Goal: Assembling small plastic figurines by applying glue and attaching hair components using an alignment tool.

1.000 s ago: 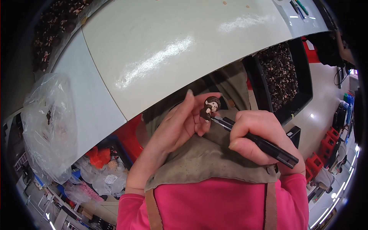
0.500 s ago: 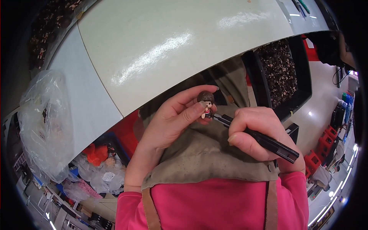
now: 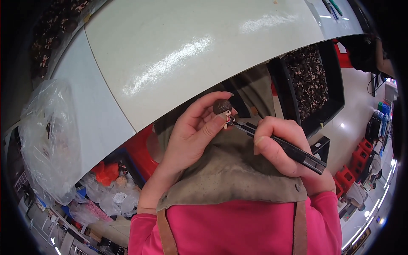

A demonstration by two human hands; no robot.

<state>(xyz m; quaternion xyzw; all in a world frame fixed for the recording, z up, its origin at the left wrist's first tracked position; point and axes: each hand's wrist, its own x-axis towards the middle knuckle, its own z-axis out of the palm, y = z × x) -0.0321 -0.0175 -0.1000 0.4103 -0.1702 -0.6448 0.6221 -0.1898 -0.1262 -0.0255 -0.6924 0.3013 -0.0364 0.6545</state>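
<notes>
Two hands: left hand (image 3: 193,131) pinches one figurine head (image 3: 222,108), right hand (image 3: 282,148) one knife (image 3: 280,143).

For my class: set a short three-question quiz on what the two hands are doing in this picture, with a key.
1. True or false: the left hand pinches a small brown-topped figurine in its fingers.
2. What does the right hand grip? A) a slim black knife-like tool B) a paintbrush C) scissors
3. Fill in: the tool's tip meets the figurine over a grey-brown ____ on the lap.

Key: 1 true; 2 A; 3 apron
</notes>
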